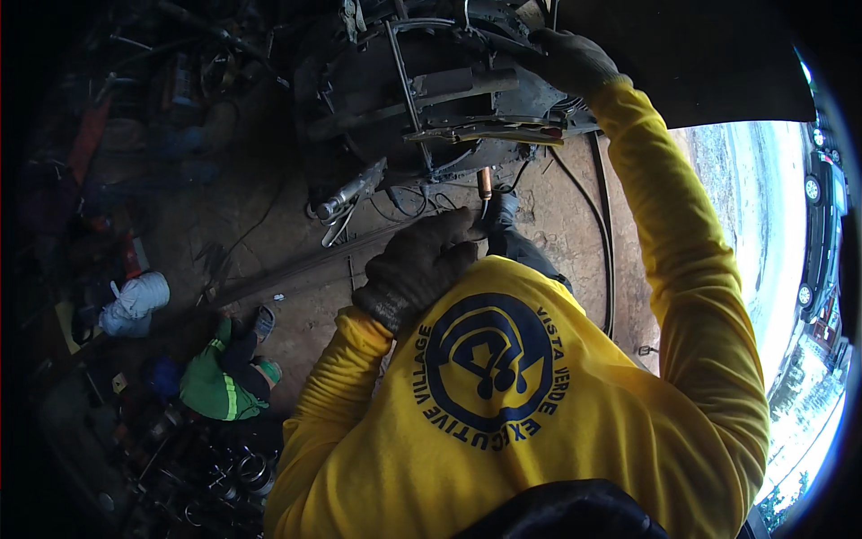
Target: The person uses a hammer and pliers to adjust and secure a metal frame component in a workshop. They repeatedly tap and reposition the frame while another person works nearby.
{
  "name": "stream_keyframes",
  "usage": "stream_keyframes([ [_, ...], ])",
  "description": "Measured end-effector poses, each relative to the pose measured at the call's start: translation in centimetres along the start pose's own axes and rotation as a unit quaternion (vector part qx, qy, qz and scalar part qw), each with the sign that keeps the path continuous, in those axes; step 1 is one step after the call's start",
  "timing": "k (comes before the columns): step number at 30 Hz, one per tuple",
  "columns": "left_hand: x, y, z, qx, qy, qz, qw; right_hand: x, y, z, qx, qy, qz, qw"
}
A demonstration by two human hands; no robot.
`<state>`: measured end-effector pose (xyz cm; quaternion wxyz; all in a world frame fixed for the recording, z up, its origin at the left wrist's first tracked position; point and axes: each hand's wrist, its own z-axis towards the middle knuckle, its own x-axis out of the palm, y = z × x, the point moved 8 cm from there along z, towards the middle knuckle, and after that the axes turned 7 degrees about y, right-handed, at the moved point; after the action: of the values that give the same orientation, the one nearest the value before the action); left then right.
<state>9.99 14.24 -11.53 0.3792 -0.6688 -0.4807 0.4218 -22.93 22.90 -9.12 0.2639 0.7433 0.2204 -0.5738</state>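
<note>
My left hand [417, 269], in a dark work glove, is held close in front of my chest with its fingers curled. A welding torch [485, 184] with a copper-coloured nozzle and thin bent neck sticks out beyond these fingers; its handle is mostly hidden by the glove. Reaching far forward, my right hand [575, 65], gloved too, is closed over a dark metal bar [519, 45] at the right edge of a round metal frame [368, 112]. Shadow partly hides its fingertips. Bars and rods cross the frame, and a yellow-edged strip [485, 135] lies along its near side.
A metal clamp-like piece [350, 193] juts from the frame's near left. Black cable [588, 207] runs over the brown floor [305, 332]. A person in green [220, 382] crouches at left among scattered tools. A large dark panel [709, 63] stands far right; cars [817, 225] are outside.
</note>
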Motion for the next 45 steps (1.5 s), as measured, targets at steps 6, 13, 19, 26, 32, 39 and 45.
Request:
stream_keyframes([
  [6,-2.9,-9.1,-4.3,0.166,-0.006,0.067,0.984,3.3,0.0,3.6,-0.07,0.153,-0.019,0.986],
  [13,-11.1,-12.3,-4.5,0.205,-0.121,-0.012,0.971,0.9,-2.4,2.9,-0.072,0.062,0.1,0.99],
  [19,-15.2,-14.0,-2.0,0.216,-0.099,0.022,0.971,2.4,-8.6,-4.5,0.077,-0.059,0.315,0.944],
  [26,-18.5,-5.5,6.0,-0.014,-0.099,0.074,0.992,3.9,-8.3,-18.8,0.085,-0.258,0.367,0.89],
  [32,-17.5,-5.0,8.9,-0.092,-0.112,0.13,0.981,9.8,0.3,-24.9,-0.09,-0.117,0.45,0.881],
  [39,-16.9,-4.5,10.3,-0.156,-0.099,0.156,0.97,10.6,7.3,-21.5,-0.217,-0.024,0.22,0.951],
  [45,-16.4,-4.9,10.5,-0.133,-0.106,0.15,0.974,11.6,8.1,-18.6,-0.233,-0.018,0.188,0.954],
])
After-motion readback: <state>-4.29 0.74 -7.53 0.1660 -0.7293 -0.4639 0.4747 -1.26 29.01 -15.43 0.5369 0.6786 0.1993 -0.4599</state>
